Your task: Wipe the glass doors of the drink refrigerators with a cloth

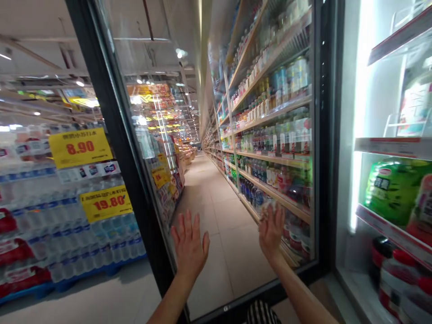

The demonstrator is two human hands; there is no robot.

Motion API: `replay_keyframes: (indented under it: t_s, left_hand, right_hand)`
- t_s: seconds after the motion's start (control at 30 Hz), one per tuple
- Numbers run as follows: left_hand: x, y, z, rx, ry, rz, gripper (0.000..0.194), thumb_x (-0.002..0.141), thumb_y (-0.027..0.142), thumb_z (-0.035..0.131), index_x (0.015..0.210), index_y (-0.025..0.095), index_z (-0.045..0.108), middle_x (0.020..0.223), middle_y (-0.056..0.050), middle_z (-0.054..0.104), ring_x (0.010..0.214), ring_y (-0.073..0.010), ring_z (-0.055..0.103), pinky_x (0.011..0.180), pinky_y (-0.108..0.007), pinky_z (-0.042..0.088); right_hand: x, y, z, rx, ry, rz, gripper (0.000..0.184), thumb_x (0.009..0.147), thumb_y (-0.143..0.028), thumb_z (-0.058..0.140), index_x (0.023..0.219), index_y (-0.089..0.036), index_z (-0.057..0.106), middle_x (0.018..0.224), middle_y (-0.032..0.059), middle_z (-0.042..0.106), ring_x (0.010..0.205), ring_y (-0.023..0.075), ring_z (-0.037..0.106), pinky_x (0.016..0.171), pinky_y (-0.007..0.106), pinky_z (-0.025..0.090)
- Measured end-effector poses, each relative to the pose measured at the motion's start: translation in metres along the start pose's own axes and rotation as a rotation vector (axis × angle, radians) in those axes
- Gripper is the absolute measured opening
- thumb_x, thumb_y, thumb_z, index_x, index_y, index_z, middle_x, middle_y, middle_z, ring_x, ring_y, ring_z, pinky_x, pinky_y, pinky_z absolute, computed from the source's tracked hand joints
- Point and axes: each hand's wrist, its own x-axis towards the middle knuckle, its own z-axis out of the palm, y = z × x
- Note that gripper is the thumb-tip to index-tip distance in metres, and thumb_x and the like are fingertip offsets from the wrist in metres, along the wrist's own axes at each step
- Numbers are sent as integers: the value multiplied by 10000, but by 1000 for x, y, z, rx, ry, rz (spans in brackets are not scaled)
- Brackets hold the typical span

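Note:
A glass cooler door (216, 252) with a black frame (113, 117) stands open in front of me. My left hand (191, 245) is up at the glass, palm toward it, with fingers spread and nothing held. To the right, my right hand (272, 231) is also raised at the pane, its fingers pointing up and slightly bent. Those fingers are a little blurred, and a mottled patch beside them cannot be made out clearly. Whether both palms press fully on the glass is hidden by the backs of the hands.
On the right, the lit cooler holds a green pouch (388, 191) on a shelf and red-lidded jars (398, 274) below. Left of the door stand stacked bottled-water packs (67, 220) with yellow price signs (81, 147). Shelves of bottles (263, 139) and an aisle appear in the glass.

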Motion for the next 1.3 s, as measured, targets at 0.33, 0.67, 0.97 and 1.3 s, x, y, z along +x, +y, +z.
replay_keyframes:
  t_s: [0.33,0.67,0.97,1.3]
  left_hand:
    - [-4,-5,0,27,-10,40,696,802,203,499,1402,175,145,1446,-153,229,1358,-282,112,1063,-533,188]
    - [-5,-5,0,9,0,49,659,806,192,493,1392,171,193,1431,-161,265,1359,-273,107,1065,-534,188]
    - [-6,-4,1,33,-6,37,657,804,195,497,1387,142,200,1426,-178,269,1361,-280,92,1063,-537,180]
    - [40,2,-26,-73,41,184,420,804,233,498,1223,199,492,1388,-118,371,1343,-245,208,1088,-487,144]
  right_hand:
    - [48,6,7,9,159,61,560,818,-141,365,1367,-227,300,1467,103,223,1347,304,188,1023,615,251]
    - [75,-37,0,92,-170,-579,503,805,-121,431,1261,-332,451,1373,-19,425,1347,209,219,1090,463,221]
    - [107,-50,11,45,-101,-491,464,821,-174,418,1271,-284,450,1393,22,389,1360,241,164,1073,496,242]
    - [180,-46,14,35,218,-140,479,835,-189,355,1311,-175,406,1419,105,333,1353,283,174,1047,536,250]
